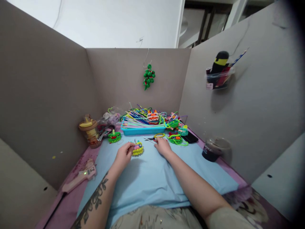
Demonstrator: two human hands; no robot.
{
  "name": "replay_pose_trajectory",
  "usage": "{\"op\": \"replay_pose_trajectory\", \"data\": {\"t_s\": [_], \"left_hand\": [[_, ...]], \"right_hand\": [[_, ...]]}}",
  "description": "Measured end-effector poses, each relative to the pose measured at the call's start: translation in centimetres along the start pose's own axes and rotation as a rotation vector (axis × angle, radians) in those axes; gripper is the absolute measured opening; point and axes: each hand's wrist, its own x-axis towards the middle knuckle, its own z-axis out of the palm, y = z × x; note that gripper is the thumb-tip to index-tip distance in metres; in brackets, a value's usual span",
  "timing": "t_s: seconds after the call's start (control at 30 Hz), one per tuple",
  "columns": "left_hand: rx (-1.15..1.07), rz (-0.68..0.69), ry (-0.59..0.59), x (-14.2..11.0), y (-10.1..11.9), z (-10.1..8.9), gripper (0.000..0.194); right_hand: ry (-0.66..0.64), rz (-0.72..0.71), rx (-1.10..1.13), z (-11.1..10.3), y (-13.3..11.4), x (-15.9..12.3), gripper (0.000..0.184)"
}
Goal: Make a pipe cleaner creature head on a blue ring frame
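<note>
My left hand (pixel 125 152) is closed, with fingertips pinching the left side of a small yellow fuzzy-wire figure (pixel 138 150) with pink and blue parts. The fingers cover some of the figure. To its right, my right hand (pixel 163 147) rests low over the blue sheet (pixel 147 178), fingers curled together. A thin pale strip (pixel 149 140) runs up to these fingertips; whether they grip it is too small to tell. Just beyond lie scissors (pixel 150 138) with dark blades, beside a yellow loop (pixel 159 135).
A blue tray (pixel 143 130) of fuzzy wires stands at the back. Green figures (pixel 114 136) lie around it. On the left are a lidded cup (pixel 91 132) and a pink glue gun (pixel 82 176); on the right, a phone (pixel 190 137) and a dark tub (pixel 212 149). Partition walls enclose the table.
</note>
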Motion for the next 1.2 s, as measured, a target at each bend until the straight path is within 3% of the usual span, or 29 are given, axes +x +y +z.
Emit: {"op": "replay_pose_trajectory", "data": {"t_s": [0.13,0.23,0.33,0.5,0.7,0.93,1.2], "left_hand": [[-0.525,-0.273,-0.012,-0.3,1.2,0.5,0.032],[-0.695,-0.385,0.011,-0.5,1.5,1.2,0.045],[-0.695,-0.422,0.042,-0.6,1.0,2.0,0.049],[-0.655,-0.355,0.043,-0.7,0.3,2.9,0.035],[-0.568,-0.306,0.041,-0.8,0.6,3.1,0.030],[-0.410,-0.301,0.003,-0.7,0.4,2.9,0.028],[-0.455,-0.349,0.005,-0.1,-0.1,3.6,0.027]], "right_hand": [[-0.005,-0.020,0.021,0.3,-0.2,0.3,0.012],[0.089,-0.094,0.159,-0.5,-2.1,-0.7,0.015],[0.216,-0.252,0.512,-1.6,-5.0,-2.5,0.016],[0.128,-0.404,0.714,-1.8,-8.2,-5.2,0.009],[0.065,-0.288,0.816,-0.3,-7.6,-5.1,0.013],[-0.073,-0.289,0.934,-0.3,-7.0,-4.9,0.014],[-0.069,-0.266,0.914,0.5,-6.5,-4.4,0.015]]}}
